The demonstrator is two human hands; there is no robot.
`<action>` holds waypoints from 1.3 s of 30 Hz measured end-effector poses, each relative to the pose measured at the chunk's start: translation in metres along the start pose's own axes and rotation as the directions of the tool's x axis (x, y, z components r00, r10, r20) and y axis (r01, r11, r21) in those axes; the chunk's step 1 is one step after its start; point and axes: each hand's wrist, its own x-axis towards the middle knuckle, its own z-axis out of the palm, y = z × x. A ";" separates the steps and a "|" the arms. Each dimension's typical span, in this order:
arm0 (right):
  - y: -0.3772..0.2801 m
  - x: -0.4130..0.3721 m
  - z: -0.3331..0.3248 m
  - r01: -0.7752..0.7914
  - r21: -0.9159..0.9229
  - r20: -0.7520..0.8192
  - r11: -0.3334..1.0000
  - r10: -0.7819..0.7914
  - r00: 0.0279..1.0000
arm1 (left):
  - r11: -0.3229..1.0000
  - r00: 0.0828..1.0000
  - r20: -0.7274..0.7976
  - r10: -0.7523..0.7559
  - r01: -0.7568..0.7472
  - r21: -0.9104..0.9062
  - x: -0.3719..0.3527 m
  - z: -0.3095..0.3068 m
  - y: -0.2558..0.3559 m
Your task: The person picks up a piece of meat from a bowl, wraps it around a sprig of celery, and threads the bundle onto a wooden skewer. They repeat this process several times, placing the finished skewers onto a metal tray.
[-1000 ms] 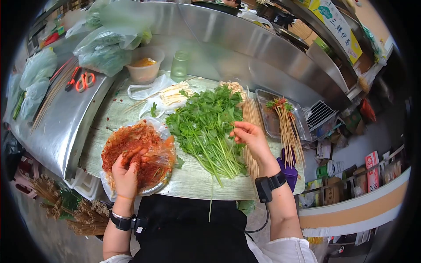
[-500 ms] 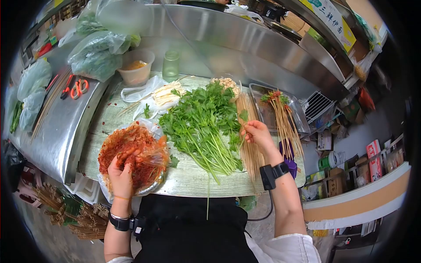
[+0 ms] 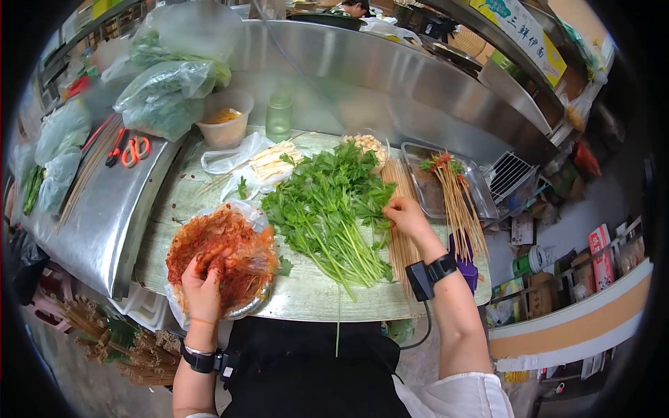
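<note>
My left hand [image 3: 204, 280] is over a plastic-lined bowl of red chili paste [image 3: 191, 244], its fingers curled and smeared red. What those fingers hold, if anything, is hidden. Clear plastic [image 3: 258, 259] bunches up beside them. My right hand [image 3: 408, 217] is closed in a pinch at the right edge of a heap of leafy celery [image 3: 331, 202], with a sprig at the fingertips. Under that hand lies a row of bamboo skewers [image 3: 402, 254].
A metal tray [image 3: 421, 191] at the right bears loaded skewers [image 3: 456, 195]. Behind the greens are pale strips [image 3: 275, 160] on plastic, a bowl of pale pieces [image 3: 366, 144], a green glass [image 3: 279, 117] and a tub [image 3: 225, 125]. Scissors [image 3: 136, 150] lie on the metal surface at left.
The view has shifted slightly, so the table sits lower and farther right. My right hand has moved to the celery's edge with the sprig. My left hand stays over the chili bowl.
</note>
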 end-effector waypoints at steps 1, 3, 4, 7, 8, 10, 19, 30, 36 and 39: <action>-0.011 -0.009 -0.009 0.024 0.143 0.011 0.990 -0.026 1.000 | 1.000 1.000 -0.001 0.012 -0.012 0.004 0.000 0.001 0.001; -0.027 -0.020 -0.020 0.004 0.227 0.028 0.974 -0.011 1.000 | 1.000 1.000 0.000 0.025 -0.025 0.009 0.000 0.002 0.002; -0.037 -0.025 -0.024 -0.012 0.310 0.055 0.951 -0.006 0.998 | 1.000 1.000 0.005 0.017 -0.017 -0.017 0.000 0.003 0.004; -0.053 -0.041 -0.022 0.074 0.369 0.094 0.926 -0.117 0.989 | 0.972 0.996 -0.079 0.041 -0.021 0.235 -0.001 0.009 0.015; -0.044 -0.037 -0.015 0.015 0.350 0.127 0.937 -0.064 0.990 | 0.916 0.995 -0.088 0.051 -0.011 0.400 -0.003 0.006 0.021; -0.046 -0.041 0.004 -0.014 0.415 0.187 0.910 -0.070 0.980 | 0.917 0.991 -0.084 0.103 -0.062 0.395 -0.004 0.000 0.011; -0.057 -0.060 0.058 0.032 0.430 0.257 0.902 -0.157 0.954 | 0.979 0.994 -0.033 0.107 -0.099 0.177 -0.001 -0.003 -0.011; -0.102 -0.088 0.056 0.358 0.228 0.297 0.906 -0.415 0.860 | 0.938 0.984 -0.008 0.176 -0.166 0.305 -0.002 -0.003 -0.002; -0.168 -0.125 0.055 0.535 0.247 0.168 0.808 -0.579 0.797 | 0.873 0.958 0.145 0.246 -0.284 0.396 -0.006 0.011 0.039; -0.184 -0.134 0.064 0.621 0.290 0.179 0.728 -0.679 0.712 | 0.953 0.888 0.448 0.102 -0.217 0.213 -0.012 0.025 0.055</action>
